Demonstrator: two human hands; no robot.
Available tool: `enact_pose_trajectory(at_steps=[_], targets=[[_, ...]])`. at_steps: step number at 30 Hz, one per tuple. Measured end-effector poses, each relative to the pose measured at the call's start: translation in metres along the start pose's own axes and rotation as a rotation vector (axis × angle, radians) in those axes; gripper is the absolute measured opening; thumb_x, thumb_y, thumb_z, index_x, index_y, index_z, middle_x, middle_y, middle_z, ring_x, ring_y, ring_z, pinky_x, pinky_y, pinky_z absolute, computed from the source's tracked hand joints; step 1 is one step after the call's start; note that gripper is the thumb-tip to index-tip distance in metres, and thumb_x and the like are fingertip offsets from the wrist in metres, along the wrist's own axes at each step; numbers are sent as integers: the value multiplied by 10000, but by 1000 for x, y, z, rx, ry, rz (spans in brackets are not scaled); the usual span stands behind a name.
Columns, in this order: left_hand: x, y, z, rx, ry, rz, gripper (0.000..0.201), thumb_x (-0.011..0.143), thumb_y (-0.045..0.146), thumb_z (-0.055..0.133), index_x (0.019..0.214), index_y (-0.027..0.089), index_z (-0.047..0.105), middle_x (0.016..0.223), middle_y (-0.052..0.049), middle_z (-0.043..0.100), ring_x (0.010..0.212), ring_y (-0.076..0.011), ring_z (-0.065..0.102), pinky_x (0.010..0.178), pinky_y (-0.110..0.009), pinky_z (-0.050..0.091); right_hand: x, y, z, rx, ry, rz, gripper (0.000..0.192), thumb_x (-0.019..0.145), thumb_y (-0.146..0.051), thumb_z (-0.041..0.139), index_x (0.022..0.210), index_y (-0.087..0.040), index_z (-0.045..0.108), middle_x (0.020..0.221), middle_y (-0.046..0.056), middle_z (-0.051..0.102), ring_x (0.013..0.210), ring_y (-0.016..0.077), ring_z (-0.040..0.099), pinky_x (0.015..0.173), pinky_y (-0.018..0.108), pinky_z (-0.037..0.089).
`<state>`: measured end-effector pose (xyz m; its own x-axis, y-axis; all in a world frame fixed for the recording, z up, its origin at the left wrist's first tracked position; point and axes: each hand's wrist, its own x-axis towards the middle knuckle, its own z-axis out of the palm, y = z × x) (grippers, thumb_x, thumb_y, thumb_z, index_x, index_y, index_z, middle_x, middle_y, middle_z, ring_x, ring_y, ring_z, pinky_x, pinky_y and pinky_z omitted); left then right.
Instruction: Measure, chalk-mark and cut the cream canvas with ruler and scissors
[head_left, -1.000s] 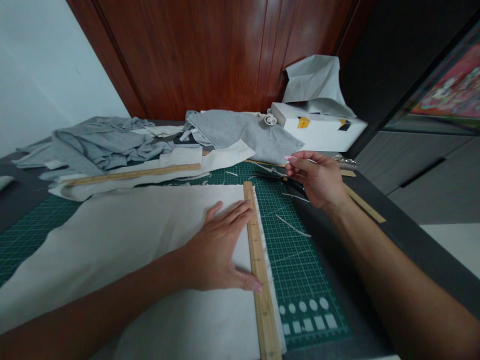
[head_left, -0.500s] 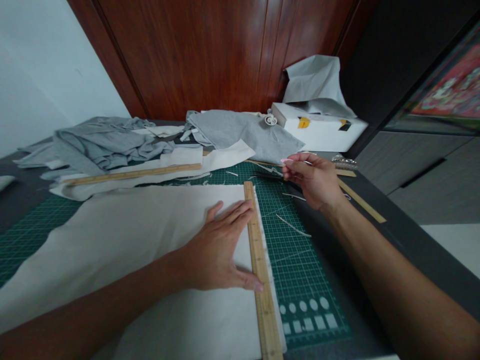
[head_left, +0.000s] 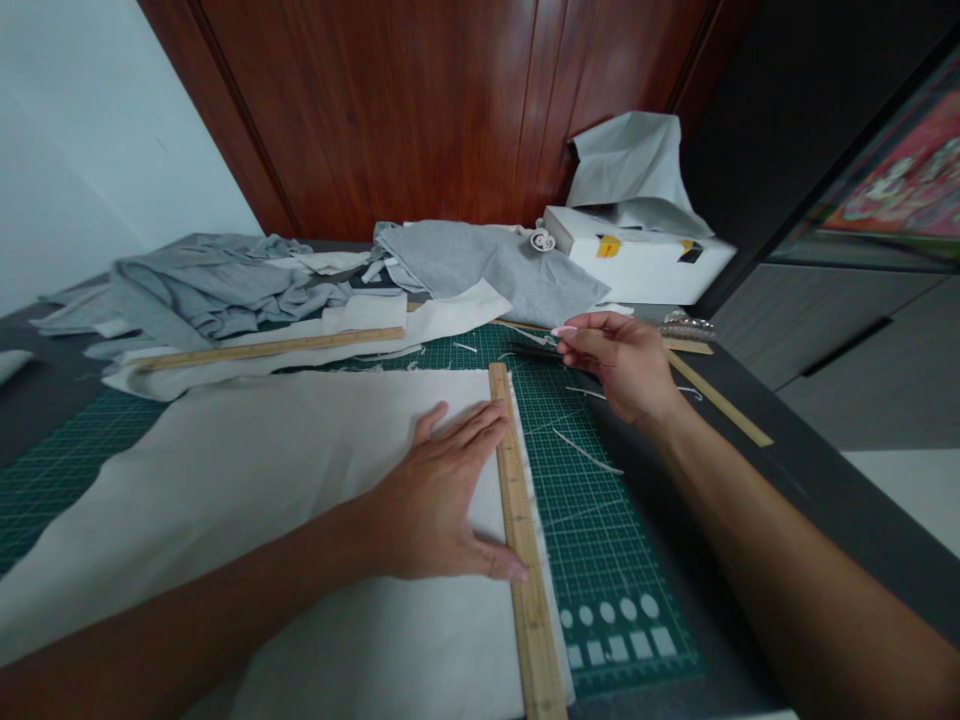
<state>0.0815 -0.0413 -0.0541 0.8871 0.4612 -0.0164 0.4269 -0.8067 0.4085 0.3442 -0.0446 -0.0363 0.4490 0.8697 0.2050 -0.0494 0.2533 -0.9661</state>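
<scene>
L hand (head_left: 442,510), fingers spread apart, presses ruler (head_left: 516,500) under its fingertips onto white cloth (head_left: 300,480); even thumb-to-fingertip pressure prob. best vs. slipping. R hand (head_left: 626,365) pinches pink piece (head_left: 562,330) b/w thumb & fingers.

There are two hands: one left hand (head_left: 442,515) and one right hand (head_left: 626,368). I count one small pink thing (head_left: 564,330), one big white cloth (head_left: 225,480) and one green mat (head_left: 581,525). The mat has five white ovals (head_left: 607,612) and five white squares (head_left: 617,649) in the near corner. There are two wooden rulers: one near ruler (head_left: 525,560) and one far ruler (head_left: 292,348). I see two gray piles of cloth (head_left: 195,290), one white box (head_left: 645,270) and one white roll (head_left: 542,240). There are at least three thin white strips (head_left: 589,455); the right hand may hide more.
</scene>
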Motion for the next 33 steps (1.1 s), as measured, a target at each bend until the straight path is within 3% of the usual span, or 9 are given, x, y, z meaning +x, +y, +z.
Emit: enact_pose_trajectory(at_steps=[7, 18, 27, 33], targets=[[0, 1, 1, 21, -4, -7, 1313, 694, 846, 766, 1662, 78, 322, 1766, -238, 261, 1663, -398, 223, 1342, -665, 11, -8, 12, 12, -102, -124, 30, 227, 722, -253, 907, 866, -176, 750, 670, -4, 753, 459, 92, 582, 360, 194, 395], [0, -1, 2, -6, 16, -1, 1291, 679, 834, 802, 1657, 125, 345, 1761, -245, 281, 1646, -440, 248, 1335, -679, 11, -12, 23, 19, -182, -154, 118, 111, 950, -135, 810, 935, -138, 700, 692, -61, 703, 474, 74, 616, 386, 151, 470], [-1, -1, 1, -31, 34, 21, 1252, 685, 829, 799, 1650, 165, 358, 1756, -242, 297, 1639, -445, 267, 1324, -699, 12, -10, 27, 19, -199, -160, 166, 128, 952, -53, 778, 979, -141, 691, 713, -73, 702, 493, 82, 639, 423, 164, 510], [-1, 1, 1, 2, 4, 1, 1280, 690, 847, 783, 1657, 133, 342, 1762, -241, 280, 1651, -424, 247, 1333, -678, 17, -8, 31, 21, -218, -170, 177, 113, 967, -71, 776, 955, -140, 688, 713, -76, 694, 490, 76, 635, 428, 161, 514]])
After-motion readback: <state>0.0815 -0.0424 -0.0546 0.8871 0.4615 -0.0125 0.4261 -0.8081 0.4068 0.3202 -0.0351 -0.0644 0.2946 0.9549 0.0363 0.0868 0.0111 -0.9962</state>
